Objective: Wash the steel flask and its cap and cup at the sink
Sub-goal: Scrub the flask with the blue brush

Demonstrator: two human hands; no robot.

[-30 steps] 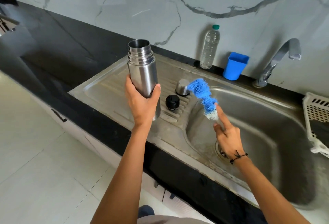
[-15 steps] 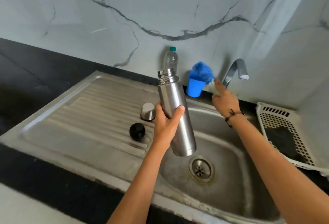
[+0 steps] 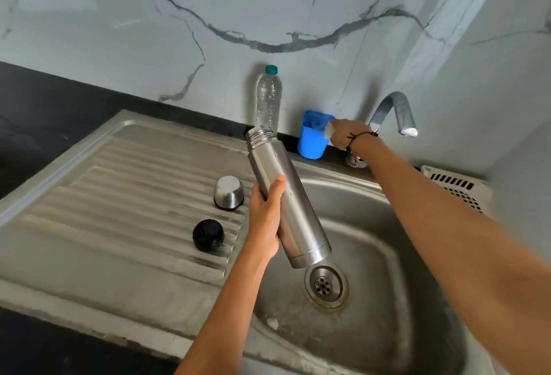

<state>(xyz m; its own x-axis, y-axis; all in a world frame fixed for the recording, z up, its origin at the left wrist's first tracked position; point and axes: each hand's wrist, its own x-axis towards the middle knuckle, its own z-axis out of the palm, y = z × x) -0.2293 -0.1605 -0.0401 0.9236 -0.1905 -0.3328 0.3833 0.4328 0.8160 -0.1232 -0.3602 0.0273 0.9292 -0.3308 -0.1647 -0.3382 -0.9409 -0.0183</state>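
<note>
the steel flask [image 3: 287, 200] hangs tilted over the sink [image 3: 372, 255], mouth up, the left hand [image 3: 267, 225] wrapped round its middle; it looks rigid, smooth and likely slick when wet, so mid-body is the safest hold. the right hand's [image 3: 347, 136] grip pinches a brush handle at the blue cup [image 3: 311, 142]; steel cup [image 3: 229, 192] and black cap [image 3: 208, 235] sit on the drainboard.

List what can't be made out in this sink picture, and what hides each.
Head view only:
- Brush: its blue head sits down in the blue cup; the right hand covers the handle.
- Flask interior: the mouth points away from the camera.
- Left hand fingers: wrapped behind the flask.
- Steel cup: upside down, so the inside is hidden.
- White basket: contents blocked by the right forearm.
- Tap base: behind the right wrist.
</note>
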